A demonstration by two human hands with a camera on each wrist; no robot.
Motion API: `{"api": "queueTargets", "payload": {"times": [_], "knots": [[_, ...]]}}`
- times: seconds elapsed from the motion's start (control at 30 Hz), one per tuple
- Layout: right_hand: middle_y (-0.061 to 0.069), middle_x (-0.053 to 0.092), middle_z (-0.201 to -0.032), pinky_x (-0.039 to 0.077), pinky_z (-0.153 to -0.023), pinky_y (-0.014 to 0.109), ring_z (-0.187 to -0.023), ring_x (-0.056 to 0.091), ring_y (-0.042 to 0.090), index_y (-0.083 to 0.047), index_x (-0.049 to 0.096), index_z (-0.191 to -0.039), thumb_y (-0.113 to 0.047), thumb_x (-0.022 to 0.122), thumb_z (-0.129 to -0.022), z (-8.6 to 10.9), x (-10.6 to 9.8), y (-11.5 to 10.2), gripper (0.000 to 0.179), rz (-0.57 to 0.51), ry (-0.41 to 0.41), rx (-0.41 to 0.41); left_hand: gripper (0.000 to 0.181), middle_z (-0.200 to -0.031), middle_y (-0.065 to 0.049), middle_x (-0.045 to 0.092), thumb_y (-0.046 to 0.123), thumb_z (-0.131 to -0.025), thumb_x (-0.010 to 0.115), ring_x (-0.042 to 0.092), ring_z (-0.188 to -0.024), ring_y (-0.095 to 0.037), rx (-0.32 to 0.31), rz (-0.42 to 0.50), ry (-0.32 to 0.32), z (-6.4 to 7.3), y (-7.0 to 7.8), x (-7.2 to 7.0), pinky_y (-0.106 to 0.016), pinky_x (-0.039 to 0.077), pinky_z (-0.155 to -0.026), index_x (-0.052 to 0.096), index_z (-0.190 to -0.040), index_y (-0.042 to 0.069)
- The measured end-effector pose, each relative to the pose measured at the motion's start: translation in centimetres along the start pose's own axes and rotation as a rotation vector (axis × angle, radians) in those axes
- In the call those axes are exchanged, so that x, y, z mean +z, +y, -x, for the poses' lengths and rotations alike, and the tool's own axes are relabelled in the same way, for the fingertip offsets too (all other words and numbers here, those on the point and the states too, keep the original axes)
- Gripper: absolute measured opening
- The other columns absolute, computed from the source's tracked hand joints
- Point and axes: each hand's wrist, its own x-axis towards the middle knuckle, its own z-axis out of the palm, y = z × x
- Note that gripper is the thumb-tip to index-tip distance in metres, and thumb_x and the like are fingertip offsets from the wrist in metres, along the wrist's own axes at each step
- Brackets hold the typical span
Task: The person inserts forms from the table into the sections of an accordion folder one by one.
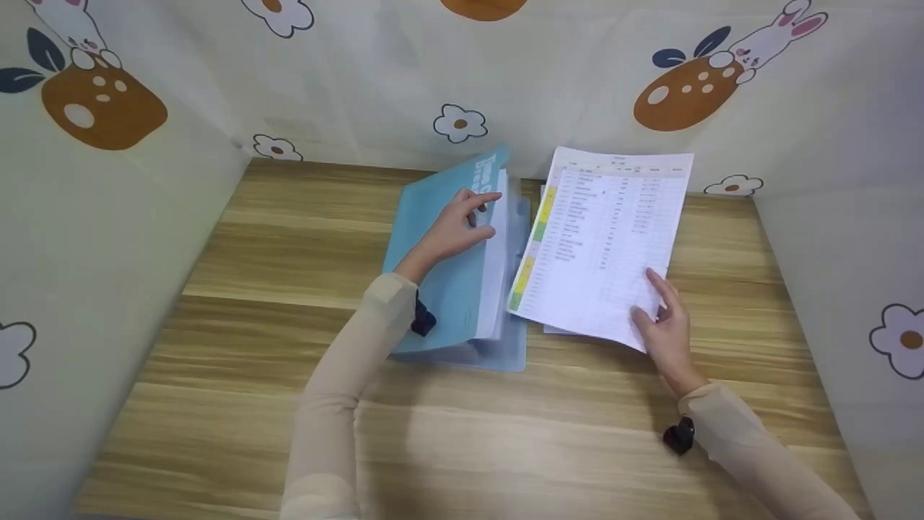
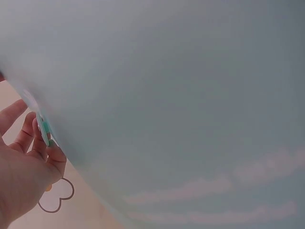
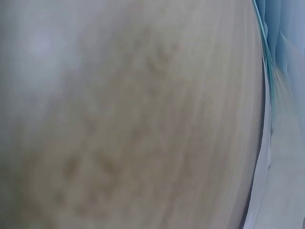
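A light blue document folder (image 1: 444,238) lies with its cover raised at the right side, and white pages show inside. My left hand (image 1: 456,225) is at the cover's right edge, index finger and thumb spread. In the left wrist view its other fingers curl at the edge of the cover (image 2: 167,109), by a small teal fastener (image 2: 44,129). To the right, my right hand (image 1: 665,328) holds a printed sheet (image 1: 606,238) by its lower right corner, thumb on top. The right wrist view does not show that hand.
More paper (image 1: 559,330) shows under the sheet's lower edge. The wooden tabletop (image 1: 289,433) is enclosed by patterned cloth walls (image 1: 361,87) at the back and both sides. A black wrist camera (image 1: 678,435) sits at the right cuff.
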Motion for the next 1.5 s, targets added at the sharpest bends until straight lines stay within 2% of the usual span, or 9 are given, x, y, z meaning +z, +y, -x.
{"api": "queueTargets", "payload": {"times": [0.13, 0.37, 0.5, 0.6, 0.73, 0.9, 1.1, 1.37, 1.5], "knots": [[0.013, 0.034, -0.133, 0.043, -0.07, 0.017, -0.106, 0.041, 0.022, 0.004, 0.042, -0.127, 0.02, 0.048, -0.072, 0.3, 0.0, -0.1, 0.058, 0.029, -0.004, 0.02, 0.051, -0.102, -0.002, 0.042, 0.019, -0.078, 0.058, 0.041, -0.084, -0.015, -0.011, -0.005, -0.002, 0.0, 0.0, 0.0, -0.024, 0.038, -0.068, 0.047, -0.129, 0.02], [0.011, 0.03, -0.136, 0.043, -0.067, 0.018, -0.101, 0.043, 0.023, 0.001, 0.042, -0.129, 0.017, 0.049, -0.074, 0.7, 0.0, -0.2, 0.058, 0.055, -0.01, 0.074, 0.052, -0.104, -0.002, 0.042, 0.019, -0.078, 0.058, 0.041, -0.084, -0.015, -0.02, -0.008, -0.004, 0.0, 0.1, 0.0, -0.024, 0.039, -0.068, 0.047, -0.129, 0.02], [0.011, 0.031, -0.136, 0.042, -0.071, 0.018, -0.111, 0.038, 0.023, 0.001, 0.042, -0.129, 0.017, 0.05, -0.074, 0.7, -0.1, -0.2, 0.057, 0.076, -0.019, 0.078, 0.052, -0.104, -0.002, 0.042, 0.02, -0.078, 0.058, 0.042, -0.084, -0.015, -0.023, -0.015, -0.002, 0.0, 0.0, 0.0, -0.024, 0.039, -0.067, 0.047, -0.129, 0.021], [0.012, 0.032, -0.135, 0.04, -0.075, 0.017, -0.121, 0.026, 0.02, 0.002, 0.042, -0.128, 0.017, 0.05, -0.074, 0.7, 0.0, -0.2, 0.057, 0.076, -0.024, 0.061, 0.052, -0.104, -0.001, 0.042, 0.021, -0.078, 0.058, 0.041, -0.084, -0.014, -0.026, -0.014, 0.0, 0.0, 0.0, 0.0, -0.024, 0.039, -0.067, 0.047, -0.129, 0.021], [0.012, 0.032, -0.136, 0.041, -0.072, 0.017, -0.119, 0.028, 0.022, 0.003, 0.042, -0.128, 0.018, 0.05, -0.073, 0.8, 0.0, -0.1, 0.057, 0.058, -0.032, 0.059, 0.052, -0.102, -0.003, 0.043, 0.018, -0.078, 0.057, 0.042, -0.081, -0.015, 0.007, -0.013, 0.007, 0.1, -0.1, 0.0, -0.025, 0.038, -0.067, 0.047, -0.128, 0.018], [0.011, 0.036, -0.134, 0.036, -0.081, 0.021, -0.123, 0.023, 0.018, 0.001, 0.044, -0.127, 0.017, 0.051, -0.072, 0.7, 0.0, 0.8, 0.058, 0.084, -0.035, 0.068, 0.051, -0.101, -0.004, 0.044, 0.016, -0.077, 0.056, 0.042, -0.078, -0.016, 0.03, -0.015, 0.011, 0.1, -0.1, -0.1, -0.027, 0.038, -0.068, 0.048, -0.128, 0.016], [0.006, 0.04, -0.13, 0.035, -0.084, 0.023, -0.119, 0.031, 0.014, -0.004, 0.047, -0.127, 0.017, 0.053, -0.071, 0.4, -0.1, 2.7, 0.06, 0.113, -0.029, 0.054, 0.051, -0.103, -0.003, 0.043, 0.02, -0.078, 0.057, 0.042, -0.081, -0.015, 0.005, -0.027, 0.006, 0.1, 0.0, -0.1, -0.025, 0.038, -0.068, 0.047, -0.128, 0.019], [0.006, 0.038, -0.131, 0.045, -0.067, 0.021, -0.092, 0.05, 0.018, -0.005, 0.045, -0.128, 0.02, 0.05, -0.071, 0.2, 0.1, 3.0, 0.062, 0.026, -0.097, 0.044, 0.052, -0.103, -0.002, 0.043, 0.019, -0.078, 0.058, 0.041, -0.082, -0.015, -0.001, -0.016, 0.008, 0.0, 0.1, -0.1, -0.025, 0.038, -0.068, 0.047, -0.128, 0.019], [0.009, 0.037, -0.13, 0.044, -0.069, 0.021, -0.098, 0.046, 0.016, -0.002, 0.045, -0.128, 0.02, 0.051, -0.072, 0.1, 0.4, 2.4, 0.061, 0.007, -0.14, 0.061, 0.052, -0.103, -0.002, 0.043, 0.019, -0.078, 0.058, 0.041, -0.082, -0.015, -0.004, -0.016, 0.009, 0.0, 0.1, -0.1, -0.024, 0.038, -0.067, 0.047, -0.129, 0.019]]}}
